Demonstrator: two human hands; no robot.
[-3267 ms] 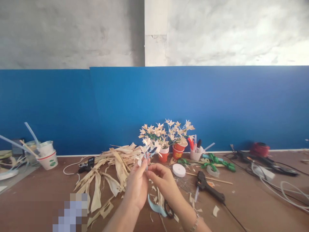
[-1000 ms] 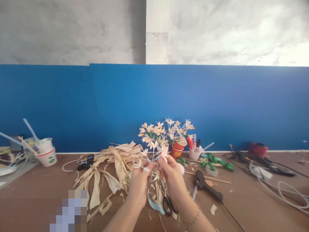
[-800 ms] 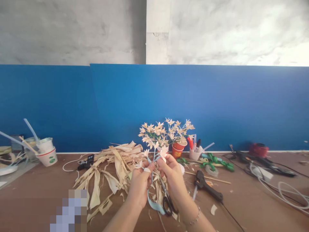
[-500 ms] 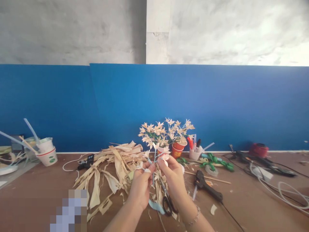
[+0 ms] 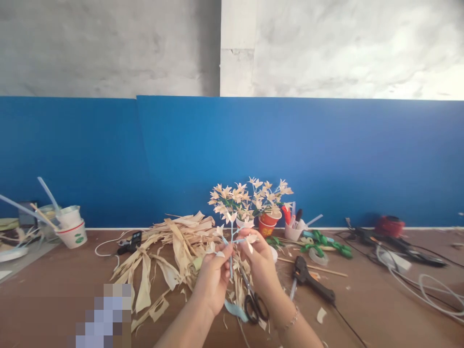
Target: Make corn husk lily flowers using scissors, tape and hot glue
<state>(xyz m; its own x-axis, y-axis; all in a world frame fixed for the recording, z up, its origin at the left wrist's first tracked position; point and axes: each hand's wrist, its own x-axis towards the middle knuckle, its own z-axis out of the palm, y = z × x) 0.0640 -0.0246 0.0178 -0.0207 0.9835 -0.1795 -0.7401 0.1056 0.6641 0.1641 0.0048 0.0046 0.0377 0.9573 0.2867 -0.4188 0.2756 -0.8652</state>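
Between my hands stands a branched flower stem (image 5: 231, 267), wrapped in pale blue, with several cream star-shaped blossoms on its branches. My left hand (image 5: 213, 278) pinches the stem between thumb and fingertips, just below where the branches part. On the other side my right hand (image 5: 258, 261) has its fingertips closed on a side branch next to the right-hand blossoms. Under the hands lie black-handled scissors (image 5: 256, 308) and a curled light blue strip (image 5: 235, 309). Part of the stem and some petals are hidden by the fingers.
Dried husks (image 5: 177, 241) are heaped to the left. Behind, finished-looking flowers (image 5: 235, 195) stand in cups, one a red cup (image 5: 267, 225). A glue gun (image 5: 311, 280) with its cord lies to the right, near green ribbon (image 5: 329, 244). White paper cups (image 5: 72, 236) stand far left.
My right fingers have shifted slightly on the side branch, and the right-hand blossoms show more plainly. My left hand keeps its pinch on the stem.
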